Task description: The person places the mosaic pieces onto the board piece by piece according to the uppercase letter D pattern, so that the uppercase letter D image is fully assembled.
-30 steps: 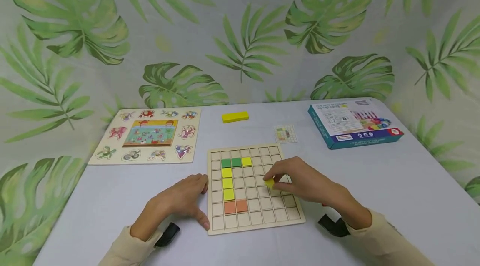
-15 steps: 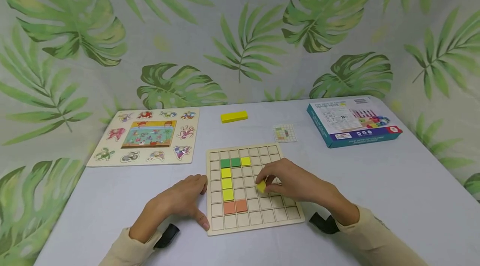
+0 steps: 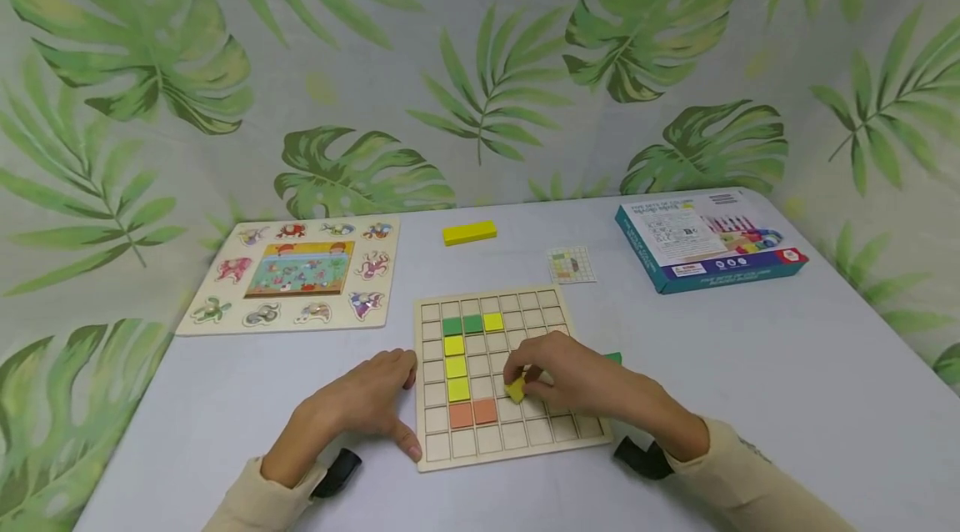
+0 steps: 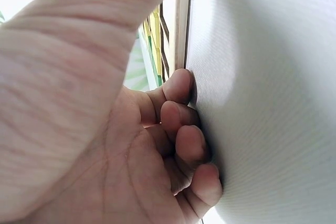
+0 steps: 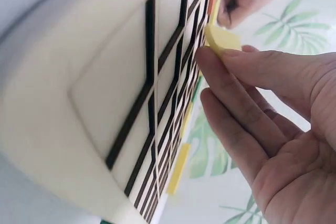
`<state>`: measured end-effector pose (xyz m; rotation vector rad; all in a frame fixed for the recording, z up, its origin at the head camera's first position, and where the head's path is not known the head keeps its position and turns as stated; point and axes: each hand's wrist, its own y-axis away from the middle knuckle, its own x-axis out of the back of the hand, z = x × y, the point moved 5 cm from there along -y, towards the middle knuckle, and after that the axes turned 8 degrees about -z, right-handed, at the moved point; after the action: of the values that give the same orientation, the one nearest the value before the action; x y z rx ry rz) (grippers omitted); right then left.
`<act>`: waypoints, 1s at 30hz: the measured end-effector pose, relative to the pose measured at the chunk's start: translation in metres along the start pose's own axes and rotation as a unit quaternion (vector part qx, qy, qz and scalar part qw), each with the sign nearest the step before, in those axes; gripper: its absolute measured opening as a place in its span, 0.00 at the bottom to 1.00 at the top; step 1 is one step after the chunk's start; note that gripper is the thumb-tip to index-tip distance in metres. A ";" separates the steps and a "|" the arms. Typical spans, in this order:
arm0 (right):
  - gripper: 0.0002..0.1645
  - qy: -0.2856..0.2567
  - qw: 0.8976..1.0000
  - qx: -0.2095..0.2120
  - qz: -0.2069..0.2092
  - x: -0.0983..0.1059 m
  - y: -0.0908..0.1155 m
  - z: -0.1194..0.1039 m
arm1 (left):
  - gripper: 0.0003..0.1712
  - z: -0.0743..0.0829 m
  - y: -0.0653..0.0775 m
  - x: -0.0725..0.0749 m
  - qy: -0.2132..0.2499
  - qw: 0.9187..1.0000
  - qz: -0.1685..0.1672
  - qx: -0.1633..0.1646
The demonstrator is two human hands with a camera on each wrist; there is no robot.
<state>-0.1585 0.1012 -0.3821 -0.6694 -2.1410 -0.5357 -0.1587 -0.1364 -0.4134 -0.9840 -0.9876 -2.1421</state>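
Observation:
A wooden grid board (image 3: pixel 517 437) lies on the white-covered table. My left hand (image 3: pixel 365 401) rests along its left side, thumb at the lower corner and fingertips down on the cloth in the left wrist view. Thumb and fingers of my right hand (image 3: pixel 573 375) pinch a yellow square tile (image 5: pixel 224 39), tilted close over the grid, right of the orange tiles. Set in the grid are two green tiles (image 3: pixel 472 323), a yellow tile (image 3: pixel 492 322) beside them, a column of yellow tiles (image 3: pixel 455 367), and orange tiles (image 3: pixel 472 413).
Behind the board lie a yellow bar (image 3: pixel 469 233) and a small pattern card (image 3: pixel 572 264). A sea-animal peg puzzle (image 3: pixel 225 290) stands at the left, a teal box (image 3: pixel 712 242) at the back right. A green piece (image 3: pixel 613 358) shows behind my right hand.
My right hand has moved left and toward me over the grid with the yellow tile, uncovering a green piece behind it. My left hand has stayed at the board's left side.

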 end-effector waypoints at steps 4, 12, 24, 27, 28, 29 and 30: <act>0.12 0.003 1.000 0.001 -0.005 -0.002 -0.001 -0.002 | 0.46 0.000 0.000 0.001 0.001 1.000 0.000 0.002; 0.09 0.064 0.998 -0.016 -0.007 -0.006 -0.002 -0.004 | 0.46 0.001 0.000 0.002 -0.001 1.000 0.004 -0.001; 0.08 0.207 0.978 -0.013 -0.010 -0.018 0.002 -0.022 | 0.46 0.001 0.001 0.001 -0.006 1.000 0.006 -0.007; 0.10 0.235 0.972 -0.008 -0.014 -0.020 0.006 -0.027 | 0.46 0.001 0.001 0.001 -0.006 1.000 0.003 -0.008; 0.11 0.242 0.970 -0.008 -0.016 -0.021 0.008 -0.028 | 0.46 0.001 0.001 0.001 -0.007 1.000 0.003 -0.009; 0.12 0.251 0.968 -0.008 -0.018 -0.021 0.010 -0.029 | 0.46 0.001 0.001 0.001 -0.008 1.000 0.003 -0.009; 0.13 0.258 0.966 -0.008 -0.019 -0.022 0.011 -0.030 | 0.46 0.002 0.001 0.001 -0.008 1.000 0.003 -0.010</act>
<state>-0.1224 0.0862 -0.3804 -0.4363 -1.6632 -0.6654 -0.1578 -0.1356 -0.4119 -1.0146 -0.9722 -2.1454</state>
